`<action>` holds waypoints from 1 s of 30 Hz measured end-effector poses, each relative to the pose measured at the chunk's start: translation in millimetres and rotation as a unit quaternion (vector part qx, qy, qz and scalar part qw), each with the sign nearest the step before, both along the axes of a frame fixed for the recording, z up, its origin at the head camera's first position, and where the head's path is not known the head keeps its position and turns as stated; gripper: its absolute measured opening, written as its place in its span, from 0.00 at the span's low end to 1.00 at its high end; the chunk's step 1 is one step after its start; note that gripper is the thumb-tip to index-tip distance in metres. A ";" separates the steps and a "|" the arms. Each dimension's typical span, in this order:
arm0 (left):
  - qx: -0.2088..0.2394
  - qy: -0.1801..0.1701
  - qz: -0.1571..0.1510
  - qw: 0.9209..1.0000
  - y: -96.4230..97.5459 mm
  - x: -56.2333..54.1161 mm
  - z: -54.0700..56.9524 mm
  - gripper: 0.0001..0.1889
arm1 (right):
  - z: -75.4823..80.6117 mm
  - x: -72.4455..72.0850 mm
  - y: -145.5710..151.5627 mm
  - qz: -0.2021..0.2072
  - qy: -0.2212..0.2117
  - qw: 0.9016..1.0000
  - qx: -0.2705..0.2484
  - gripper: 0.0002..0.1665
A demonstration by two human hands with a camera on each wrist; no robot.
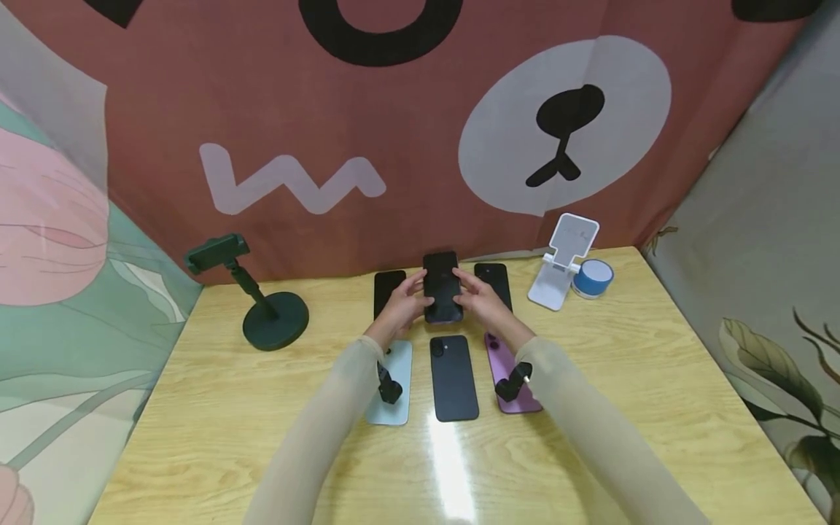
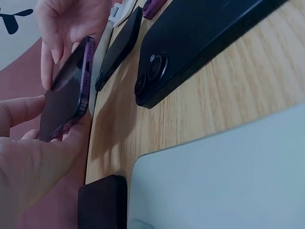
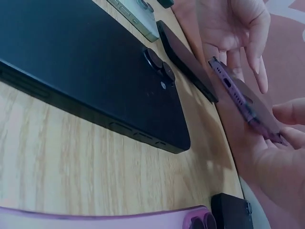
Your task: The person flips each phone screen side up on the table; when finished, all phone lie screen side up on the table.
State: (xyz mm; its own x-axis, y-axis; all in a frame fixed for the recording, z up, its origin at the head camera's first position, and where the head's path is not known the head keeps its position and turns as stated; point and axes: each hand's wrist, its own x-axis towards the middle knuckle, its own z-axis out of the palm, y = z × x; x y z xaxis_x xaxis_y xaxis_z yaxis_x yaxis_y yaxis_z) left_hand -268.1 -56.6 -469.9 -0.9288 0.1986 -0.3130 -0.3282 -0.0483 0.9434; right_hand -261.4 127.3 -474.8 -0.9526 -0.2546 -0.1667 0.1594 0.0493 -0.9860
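Pale sleeves (image 1: pixel 321 437) cross the bottom of the frame; the left hand (image 1: pixel 403 305) and right hand (image 1: pixel 484 300) pinch a dark phone (image 1: pixel 442 284) by its long sides, near mid-frame, above the bench (image 1: pixel 216 408). Probably stiff, light, slick and breakable, best held by those edges.

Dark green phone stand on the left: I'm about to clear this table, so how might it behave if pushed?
Pushed low, the dark green phone stand would probably slide rather than tip, since its round base is broad and flat. A nudge at its head could tip it, as that sits high on a slim stem.
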 end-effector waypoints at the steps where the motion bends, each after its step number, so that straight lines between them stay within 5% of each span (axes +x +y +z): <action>1: 0.006 0.002 -0.001 1.000 1.1 -1.0 0.3 0.35 | -0.2 -1.8 0.0 -0.007 -0.004 1.000 0.005 0.38; 30: -0.024 -0.013 -0.015 1.000 7.6 -6.8 -5.0 0.39 | -7.1 -14.9 -8.7 -0.026 -0.036 0.997 0.056 0.40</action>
